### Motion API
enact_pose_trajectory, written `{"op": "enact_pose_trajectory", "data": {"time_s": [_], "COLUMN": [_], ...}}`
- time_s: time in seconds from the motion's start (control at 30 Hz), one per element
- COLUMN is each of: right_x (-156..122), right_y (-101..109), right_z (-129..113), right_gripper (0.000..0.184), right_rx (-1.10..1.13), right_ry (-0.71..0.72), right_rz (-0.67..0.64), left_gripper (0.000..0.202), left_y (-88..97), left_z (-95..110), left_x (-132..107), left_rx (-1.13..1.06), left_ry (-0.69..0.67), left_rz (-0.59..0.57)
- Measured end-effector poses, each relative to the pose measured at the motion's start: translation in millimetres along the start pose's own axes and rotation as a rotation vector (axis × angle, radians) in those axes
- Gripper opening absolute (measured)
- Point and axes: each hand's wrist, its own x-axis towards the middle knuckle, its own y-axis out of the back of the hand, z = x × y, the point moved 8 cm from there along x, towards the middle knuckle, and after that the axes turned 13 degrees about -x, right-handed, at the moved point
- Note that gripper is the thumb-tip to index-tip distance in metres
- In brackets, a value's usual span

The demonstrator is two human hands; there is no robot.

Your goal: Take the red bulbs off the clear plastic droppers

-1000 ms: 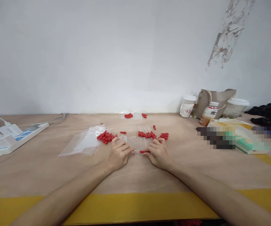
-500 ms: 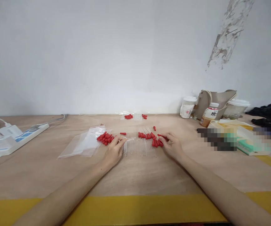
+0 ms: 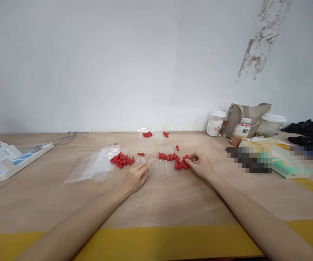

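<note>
A row of thin clear glass dropper tubes (image 3: 163, 170) lies side by side in the middle of the table. My left hand (image 3: 137, 176) rests over the row's left end, fingers bent together with the tips at the tubes; what is under them is hidden. At the right end is a small pile of red rubber dropper bulbs (image 3: 180, 165). There my right hand (image 3: 202, 165) pinches a red rubber bulb (image 3: 186, 160) between thumb and forefinger. Just behind the row lie several tubes with red bulbs fitted (image 3: 168, 156). A larger bulb pile (image 3: 121, 160) sits left of my left hand.
Clear plastic bags (image 3: 92, 168) lie at the left, near a white power strip (image 3: 23, 163). A bag of droppers (image 3: 157, 134) is by the wall. Right stand a lidded cup (image 3: 216, 124), a drink bottle (image 3: 239, 133) and a green-white box (image 3: 289, 165).
My left hand has shifted right, further over the glass tubes. The bulb at my right fingertips is now lower, beside the small pile. The view has moved slightly.
</note>
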Motion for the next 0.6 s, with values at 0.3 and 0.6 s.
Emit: {"op": "enact_pose_trajectory", "data": {"time_s": [0.3,0.6], "right_x": [-1.1,10.6], "right_y": [2.5,9.7], "right_z": [8.0,-1.6], "right_gripper": [0.025,0.015], "right_rx": [-0.086,-0.23], "right_ry": [-0.087,-0.126], "right_rz": [0.042,-0.001], "left_gripper": [0.042,0.063], "left_y": [2.1,6.6], "left_z": [2.5,-8.2], "left_x": [2.2,-0.1], "left_rx": [-0.138,-0.063], "left_ry": [0.102,0.122], "left_rz": [-0.085,-0.211]}}
